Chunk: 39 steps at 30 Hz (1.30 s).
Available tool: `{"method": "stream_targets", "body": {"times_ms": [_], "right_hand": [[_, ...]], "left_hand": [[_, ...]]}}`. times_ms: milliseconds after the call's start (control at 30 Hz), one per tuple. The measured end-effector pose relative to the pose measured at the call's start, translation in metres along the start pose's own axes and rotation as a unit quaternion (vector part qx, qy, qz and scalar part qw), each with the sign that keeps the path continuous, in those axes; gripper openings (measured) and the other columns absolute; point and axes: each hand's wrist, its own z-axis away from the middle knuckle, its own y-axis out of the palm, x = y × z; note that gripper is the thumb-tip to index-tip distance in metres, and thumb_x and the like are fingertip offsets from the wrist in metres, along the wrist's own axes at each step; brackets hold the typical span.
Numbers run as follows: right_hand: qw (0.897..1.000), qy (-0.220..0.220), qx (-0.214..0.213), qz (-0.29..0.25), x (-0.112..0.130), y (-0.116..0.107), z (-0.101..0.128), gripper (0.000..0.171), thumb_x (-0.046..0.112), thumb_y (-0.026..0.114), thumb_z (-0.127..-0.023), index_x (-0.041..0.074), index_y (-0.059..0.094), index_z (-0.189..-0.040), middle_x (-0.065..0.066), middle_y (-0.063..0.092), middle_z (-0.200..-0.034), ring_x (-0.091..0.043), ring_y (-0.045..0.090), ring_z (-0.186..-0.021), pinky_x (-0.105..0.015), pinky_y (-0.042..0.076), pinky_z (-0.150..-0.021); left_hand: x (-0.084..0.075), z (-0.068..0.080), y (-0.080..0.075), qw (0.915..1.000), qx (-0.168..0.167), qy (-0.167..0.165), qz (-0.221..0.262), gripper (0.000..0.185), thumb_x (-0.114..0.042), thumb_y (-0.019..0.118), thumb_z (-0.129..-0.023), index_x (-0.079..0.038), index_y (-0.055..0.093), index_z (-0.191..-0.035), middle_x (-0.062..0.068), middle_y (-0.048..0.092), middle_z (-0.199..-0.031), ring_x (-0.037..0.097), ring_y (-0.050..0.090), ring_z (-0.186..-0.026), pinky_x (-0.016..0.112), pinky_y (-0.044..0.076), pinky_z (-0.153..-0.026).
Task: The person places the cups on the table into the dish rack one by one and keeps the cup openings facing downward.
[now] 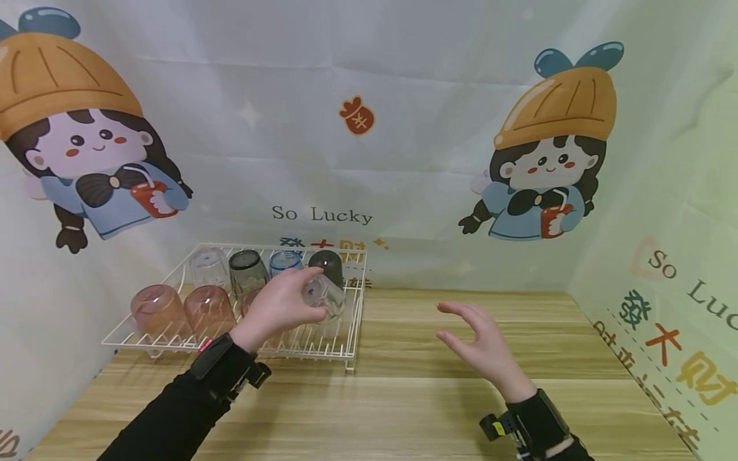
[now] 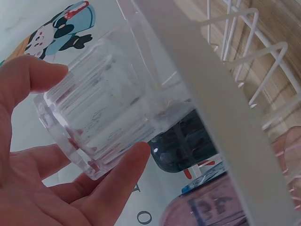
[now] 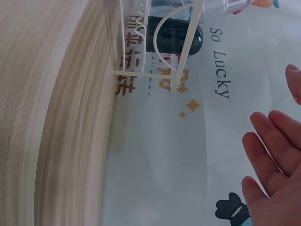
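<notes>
My left hand (image 1: 279, 304) grips a clear ribbed glass (image 1: 330, 298) near its thick base, over the right part of a white wire rack (image 1: 353, 356). In the left wrist view the glass (image 2: 101, 110) is tilted, its base toward the palm and its far end beside the rack's white bar (image 2: 200, 101). Whether it touches the rack I cannot tell. Just behind it is a dark glass (image 1: 326, 261), upside down. Out to the right, my right hand (image 1: 484, 346) hovers over the table with thumb and fingers apart, holding nothing.
Pink glasses (image 1: 161, 310) stand along the rack's front, one partly hidden by my left hand. Behind them are a clear glass (image 1: 209, 267), a grey glass (image 1: 248, 272) and a blue-tinted glass (image 1: 286, 261). Printed cloth (image 1: 415, 192) hangs behind the wooden table (image 1: 403, 410).
</notes>
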Motion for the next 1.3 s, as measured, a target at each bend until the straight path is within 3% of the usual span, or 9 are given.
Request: {"method": "stream_targets", "body": {"times_ms": [400,600,1067,1300], "right_hand": [[1.000,0.008,0.006,0.012,-0.003,-0.001,0.001,0.048,0.009,0.075,-0.078,0.005,0.060,-0.123,-0.008,0.064,-0.120,-0.025,0.055,-0.112,-0.041,0.044,-0.096],[1.000,0.003,0.003,0.014,-0.005,0.000,0.002,0.047,0.009,0.076,-0.078,0.006,0.060,-0.122,-0.007,0.065,-0.119,-0.025,0.056,-0.111,-0.041,0.044,-0.095],[1.000,0.014,0.009,0.017,-0.007,0.001,0.004,0.048,0.010,0.075,-0.078,0.006,0.060,-0.123,-0.008,0.064,-0.120,-0.025,0.055,-0.112,-0.043,0.043,-0.096],[1.000,0.015,0.003,0.017,-0.008,0.001,0.005,0.046,0.007,0.074,-0.078,0.005,0.060,-0.122,-0.010,0.064,-0.119,-0.028,0.055,-0.111,-0.047,0.044,-0.094]], "left_hand": [[0.000,-0.004,0.002,0.9977,0.023,-0.008,-0.064,0.072,-0.029,0.069,-0.072,-0.011,0.047,-0.139,0.017,0.056,-0.126,0.020,0.053,-0.084,0.029,0.043,-0.062],[0.000,-0.005,0.005,0.9952,0.034,-0.008,-0.092,0.073,-0.030,0.068,-0.071,-0.012,0.048,-0.138,0.016,0.057,-0.124,0.022,0.054,-0.088,0.030,0.043,-0.063],[0.002,-0.011,0.006,0.9913,0.069,-0.034,-0.107,0.076,-0.027,0.070,-0.066,-0.011,0.049,-0.138,0.016,0.057,-0.128,0.026,0.058,-0.100,0.032,0.047,-0.063],[0.003,-0.012,0.006,0.9882,0.079,-0.039,-0.125,0.076,-0.028,0.068,-0.066,-0.013,0.049,-0.138,0.015,0.058,-0.126,0.022,0.054,-0.091,0.030,0.042,-0.059]]}}
